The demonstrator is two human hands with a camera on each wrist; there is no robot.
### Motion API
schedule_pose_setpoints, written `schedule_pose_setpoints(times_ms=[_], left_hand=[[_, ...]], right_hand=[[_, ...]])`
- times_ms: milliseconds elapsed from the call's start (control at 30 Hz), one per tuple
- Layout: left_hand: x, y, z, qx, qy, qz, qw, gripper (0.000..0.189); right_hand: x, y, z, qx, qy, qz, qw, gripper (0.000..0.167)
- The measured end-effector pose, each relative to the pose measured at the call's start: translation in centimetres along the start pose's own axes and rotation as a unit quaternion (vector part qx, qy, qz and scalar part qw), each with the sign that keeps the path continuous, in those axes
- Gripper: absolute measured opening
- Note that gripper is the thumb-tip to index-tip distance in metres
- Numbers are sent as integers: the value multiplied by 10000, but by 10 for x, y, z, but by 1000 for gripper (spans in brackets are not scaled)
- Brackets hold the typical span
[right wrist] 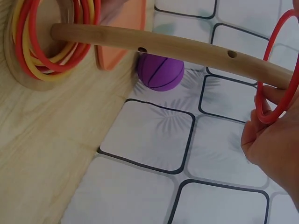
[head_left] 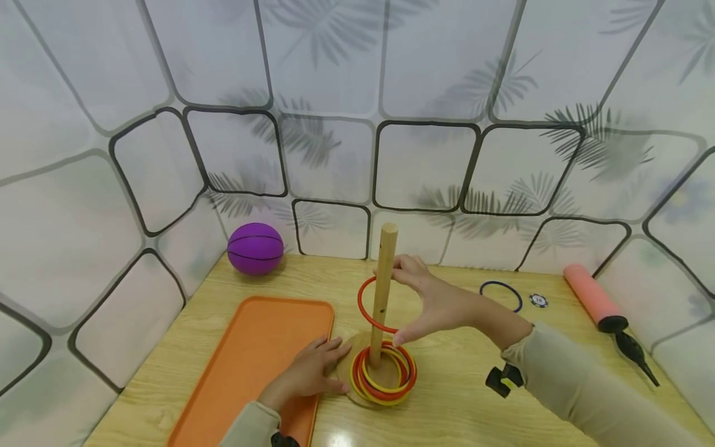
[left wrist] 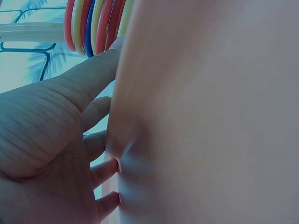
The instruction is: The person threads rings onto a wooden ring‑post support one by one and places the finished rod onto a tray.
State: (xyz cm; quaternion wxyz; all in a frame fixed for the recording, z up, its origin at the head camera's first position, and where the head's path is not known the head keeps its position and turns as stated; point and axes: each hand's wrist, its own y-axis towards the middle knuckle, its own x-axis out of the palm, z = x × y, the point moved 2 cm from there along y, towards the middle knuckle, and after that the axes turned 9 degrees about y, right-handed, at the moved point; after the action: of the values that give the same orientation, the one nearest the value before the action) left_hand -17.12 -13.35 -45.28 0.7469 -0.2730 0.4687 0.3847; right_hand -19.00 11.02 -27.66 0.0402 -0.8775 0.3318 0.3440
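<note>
A wooden post point(head_left: 384, 279) stands upright on a round wooden base point(head_left: 357, 340). Several red, yellow and blue rings point(head_left: 385, 392) lie stacked around its foot. My right hand point(head_left: 432, 298) holds a red ring point(head_left: 364, 310) by its edge. In the right wrist view, that red ring point(right wrist: 271, 51) encircles the upper part of the post point(right wrist: 187, 53), high above the stack. My left hand point(head_left: 310, 371) lies with fingers spread across the orange tray's edge, fingertips at the left side of the base. In the left wrist view, its thumb reaches close to the stacked rings point(left wrist: 96, 23).
The orange tray point(head_left: 268, 323) lies to the left, and a purple ball point(head_left: 255, 249) sits behind it by the wall. On the right are a blue ring point(head_left: 501, 283), a poker chip point(head_left: 539, 300) and a pink hand pump point(head_left: 593, 295). Patterned walls enclose the wooden table.
</note>
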Motion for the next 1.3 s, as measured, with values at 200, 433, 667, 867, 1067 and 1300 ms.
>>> schedule_pose_setpoints(times_ms=[200,433,667,867,1067,1300], left_hand=[[1,1,-2,-147,-63,-115,9998,78],[0,1,-2,-150,-76,-123,9998,77],[-1,2,0,-139,-79,-73,9998,76],[0,2,-2,-196,-86,-120,9997,77],[0,2,-3,-153,3,-66,9999,77],[1,2,-4,-144,12,-54,9999,78]], right_hand=[[17,-3,21,-106,271,8,9996,87],[36,-9,41,157,357,37,9992,87],[60,-15,62,271,211,154,9993,91],[78,-22,81,434,329,397,9977,98],[96,-31,101,596,256,616,9960,100],[108,-36,115,692,6,898,9936,103]])
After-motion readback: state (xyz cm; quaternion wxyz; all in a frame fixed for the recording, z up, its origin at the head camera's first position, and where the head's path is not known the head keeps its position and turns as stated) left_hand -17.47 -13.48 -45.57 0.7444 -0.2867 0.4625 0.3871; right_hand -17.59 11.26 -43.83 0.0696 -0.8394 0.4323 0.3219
